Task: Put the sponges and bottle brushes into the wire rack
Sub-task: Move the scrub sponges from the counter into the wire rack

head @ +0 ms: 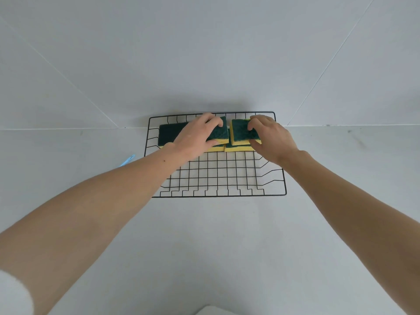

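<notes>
White counter point(216, 246) carries black wire rack point(218, 178); blue object point(127, 160) left of rack.

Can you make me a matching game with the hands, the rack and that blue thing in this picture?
Things:
1. left hand
2. right hand
3. wire rack
4. blue thing

Descriptions:
A. lies on the table, outside the rack, to its left
B. black, sitting on the table
C. grips the sponge on the rack's right side
D. grips the sponge near the rack's middle

Pairs: 1-D, 2-C, 3-B, 4-A
</notes>
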